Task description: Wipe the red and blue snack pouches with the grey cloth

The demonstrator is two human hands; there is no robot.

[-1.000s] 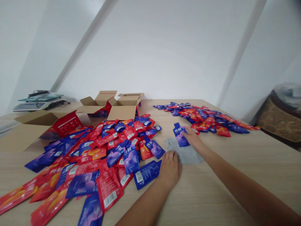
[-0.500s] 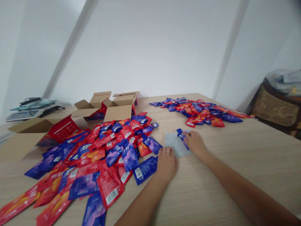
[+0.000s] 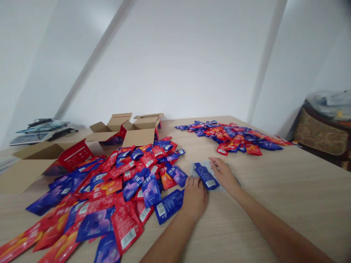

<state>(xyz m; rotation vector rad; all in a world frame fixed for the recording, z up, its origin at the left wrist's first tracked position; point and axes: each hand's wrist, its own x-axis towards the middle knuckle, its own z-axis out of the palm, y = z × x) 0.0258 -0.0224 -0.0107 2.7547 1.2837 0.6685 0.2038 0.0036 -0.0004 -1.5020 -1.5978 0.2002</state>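
A grey cloth (image 3: 204, 165) lies on the table in front of me. On it rests a blue pouch (image 3: 206, 176), its barcode side facing up. My left hand (image 3: 195, 193) lies palm down at the cloth's near left edge, fingers stretched flat and close to the pouch's left side. Beside its wrist is another blue pouch (image 3: 170, 205), partly covered by the hand. Over the right side of the cloth is my right hand (image 3: 223, 171), fingers apart and holding nothing visible. A dark blue edge shows just beyond its wrist; what it belongs to is hidden.
A large heap of red and blue pouches (image 3: 115, 193) spreads over the left of the table (image 3: 255, 204). A second pile (image 3: 230, 135) lies at the far right. Open cardboard boxes (image 3: 139, 135) stand behind the left heap. A patterned chair (image 3: 323, 128) is at the right.
A blue pouch now lies barcode side up across the cloth's middle. My right hand, earlier on a blue pouch, has its fingers lifted and spread. My left hand has barely moved.
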